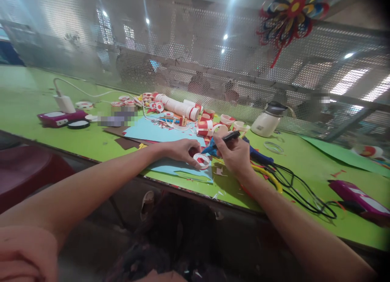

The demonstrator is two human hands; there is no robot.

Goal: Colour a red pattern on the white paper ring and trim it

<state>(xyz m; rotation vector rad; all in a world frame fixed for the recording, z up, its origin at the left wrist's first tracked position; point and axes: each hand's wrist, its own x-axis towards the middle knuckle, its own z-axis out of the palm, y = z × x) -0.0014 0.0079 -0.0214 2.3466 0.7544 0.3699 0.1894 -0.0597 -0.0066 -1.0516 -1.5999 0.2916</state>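
Note:
My left hand pinches a small round paper disc, white with a red pattern, on its edge just above a light blue sheet. My right hand is closed around a black pen-like tool, slanted down toward the disc. Bright blue shows in front of the right fingers; whether it belongs to the tool cannot be made out. Behind that hand lies a dark blue handle, near black cords. Light blue paper and scraps lie around both hands.
White paper rolls and red-and-white cups stand behind the hands. To the right are a white jug, black cords and a purple power strip. Another purple strip with a charger sits left. Perforated metal panels border the table.

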